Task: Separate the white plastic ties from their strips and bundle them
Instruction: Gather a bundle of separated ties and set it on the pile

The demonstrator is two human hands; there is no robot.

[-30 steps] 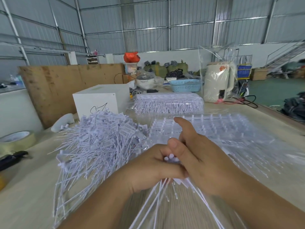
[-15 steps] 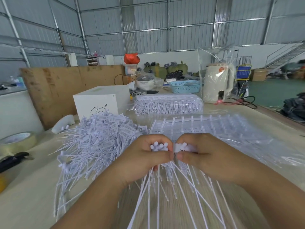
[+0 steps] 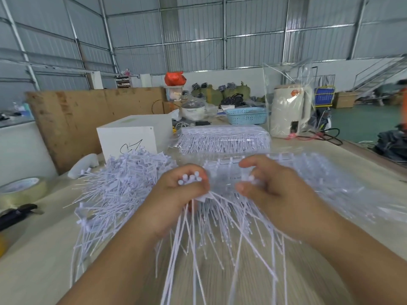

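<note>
My left hand (image 3: 176, 194) is closed around a bundle of white plastic ties (image 3: 191, 180); their heads stick up above my fingers and the long tails (image 3: 191, 249) hang toward me. My right hand (image 3: 271, 190) is a short gap to the right, pinching the white end of a strip (image 3: 251, 179) whose ties fan down over the table. A big loose heap of separated ties (image 3: 123, 186) lies to the left. Unseparated strips in clear plastic (image 3: 330, 179) spread out behind and right of my hands.
A wrapped stack of tie strips (image 3: 224, 139) lies further back beside a white box (image 3: 132, 135). A tape roll (image 3: 22, 190) and a dark tool (image 3: 15, 215) lie at the left edge. A blue basket (image 3: 246, 115) and a bagged white kettle (image 3: 288, 113) stand behind.
My hands rose from low and pressed together to the table's middle, then pulled apart sideways; the left keeps the bundle, the right has drawn the strip end away to the right.
</note>
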